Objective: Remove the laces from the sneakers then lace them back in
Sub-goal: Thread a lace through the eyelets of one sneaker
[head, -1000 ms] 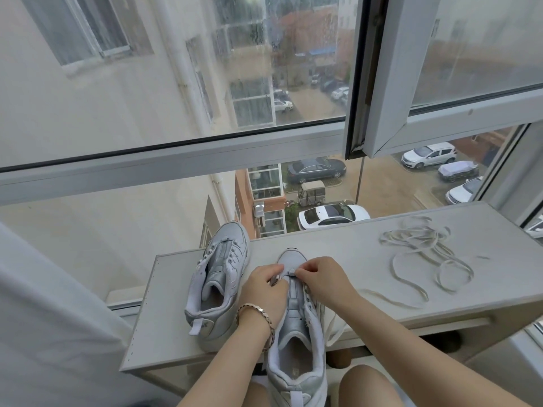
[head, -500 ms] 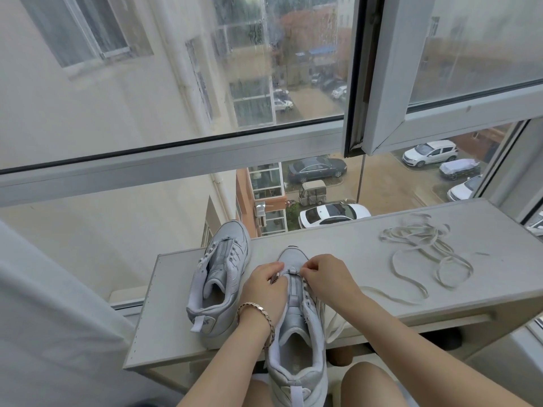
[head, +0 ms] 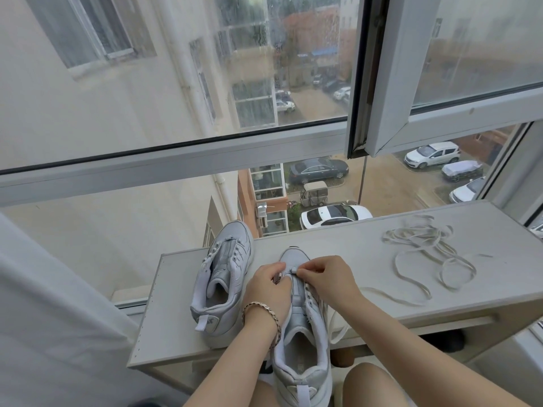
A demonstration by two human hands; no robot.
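At the lower centre of the frame, the near sneaker (head: pixel 302 351) lies toe-away on a pale shelf (head: pixel 346 242), its heel jutting over the front edge above the person's knees. The left hand (head: pixel 266 284), a bracelet (head: pixel 261 312) on its wrist, has its fingers curled on the left side of the shoe's upper near the toe. The right hand (head: pixel 326 277) pinches a white lace end (head: pixel 292 270) between thumb and fingertips just over the lowest eyelets.

Left of it, touching the left forearm, stands the second sneaker (head: pixel 223 286), silver-grey, with its eyelets bare. A small dark mark (head: pixel 219 270) sits on its tongue, too small to read; the print on both heel tabs is likewise illegible.

At the right of the frame a loose lace (head: pixel 426 254) lies in a tangle on the shelf, well apart from both shoes. One strand runs left from it toward the right wrist, where it goes out of sight. Beyond the window (head: pixel 176 160), across the upper half, parked cars (head: pixel 335 214) show far below.

Against half a second ago, little has changed. Both hands stay at the toe end of the same shoe. The right fingertips have closed in slightly toward the left hand, and the white lace end now shows between them. The second sneaker and the tangle lie as before.
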